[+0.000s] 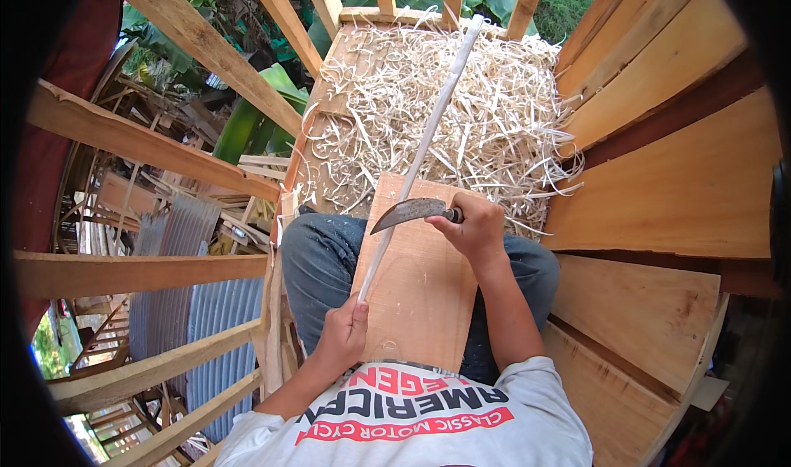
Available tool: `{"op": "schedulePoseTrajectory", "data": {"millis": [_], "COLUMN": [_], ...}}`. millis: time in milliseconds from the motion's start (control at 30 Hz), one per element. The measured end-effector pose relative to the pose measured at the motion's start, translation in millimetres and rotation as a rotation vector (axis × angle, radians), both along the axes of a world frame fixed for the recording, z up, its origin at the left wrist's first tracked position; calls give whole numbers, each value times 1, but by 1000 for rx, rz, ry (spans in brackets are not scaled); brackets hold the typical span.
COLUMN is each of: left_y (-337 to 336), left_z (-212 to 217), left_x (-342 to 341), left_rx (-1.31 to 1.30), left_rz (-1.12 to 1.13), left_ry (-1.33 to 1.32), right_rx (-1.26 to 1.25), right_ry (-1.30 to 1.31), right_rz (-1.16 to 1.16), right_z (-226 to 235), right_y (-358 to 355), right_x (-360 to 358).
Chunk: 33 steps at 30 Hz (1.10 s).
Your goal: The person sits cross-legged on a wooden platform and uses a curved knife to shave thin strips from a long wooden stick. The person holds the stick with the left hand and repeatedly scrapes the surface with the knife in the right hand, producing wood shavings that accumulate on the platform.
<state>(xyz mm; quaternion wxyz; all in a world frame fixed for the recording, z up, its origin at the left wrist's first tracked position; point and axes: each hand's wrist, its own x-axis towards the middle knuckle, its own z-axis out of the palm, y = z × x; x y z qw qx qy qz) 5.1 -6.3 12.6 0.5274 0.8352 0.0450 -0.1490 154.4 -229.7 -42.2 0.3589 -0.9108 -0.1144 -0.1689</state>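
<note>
A long, thin, pale strip of wood or bamboo (437,121) slants from my lap up to the far edge of the floor. My left hand (344,333) is closed around its near end. In my right hand (476,224) is the dark handle of a curved knife (405,212) with a worn, spotted blade. The blade crosses over the strip, its tip pointing left; whether its edge touches the strip I cannot tell. Beneath both lies a flat wooden board (416,302), resting across my thighs in blue jeans.
Curly pale shavings (461,129) cover much of the wooden floor (325,150) ahead of me. Wooden slats (148,265) form an open railing on the left, with corrugated metal sheets (218,335) beyond. Plank walls (659,170) stand close on my right. Green leaves (272,113) grow outside.
</note>
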Motion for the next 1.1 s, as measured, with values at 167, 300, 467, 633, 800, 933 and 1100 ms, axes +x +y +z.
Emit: {"op": "schedulePoseTrajectory", "data": {"millis": [167, 300, 467, 633, 800, 933, 1100], "left_y": [-4, -4, -6, -7, -7, -6, 0], "left_z": [2, 3, 9, 6, -2, 4, -2], "left_x": [-1, -5, -5, -8, -15, -15, -32], "left_rx": [-22, -62, -95, -145, -168, -151, -141], "left_rz": [-30, -65, -75, -91, -122, -124, -170], "left_ry": [31, 100, 138, 154, 162, 209, 263], "right_rx": [-69, -50, -67, -2, 6, 62, 275], "right_ry": [-50, -101, -115, -107, -6, -39, 181], "right_rz": [-66, -114, -148, -239, -442, -471, -571], "right_z": [2, -5, -3, -9, -14, -6, -6], "right_y": [-12, -21, -25, -38, -65, -59, -90], "right_x": [3, 7, 7, 14, 27, 31, 51]}}
